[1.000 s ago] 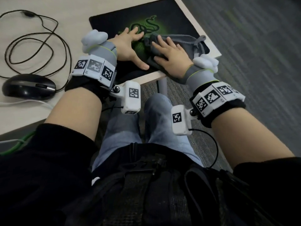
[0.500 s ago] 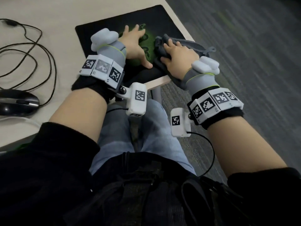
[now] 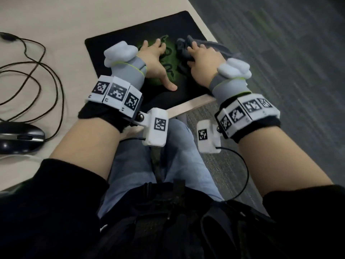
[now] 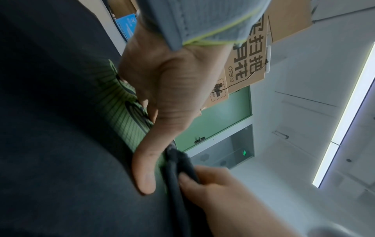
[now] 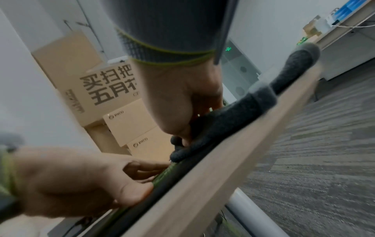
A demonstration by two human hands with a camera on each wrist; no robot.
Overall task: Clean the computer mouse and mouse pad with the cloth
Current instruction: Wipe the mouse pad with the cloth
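Both forearms reach forward over the lap, each wrist wrapped in a grey band with marker tags. The left hand (image 3: 155, 61) lies flat, palm down, fingers spread and straight, thumb (image 4: 145, 166) stretched toward the right. Just right of it, the right hand (image 3: 202, 61) presses down, fingers bent.

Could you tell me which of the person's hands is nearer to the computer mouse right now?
Left. The left hand presses the mouse pad, with the computer mouse off to its left; the right hand lies farther away.
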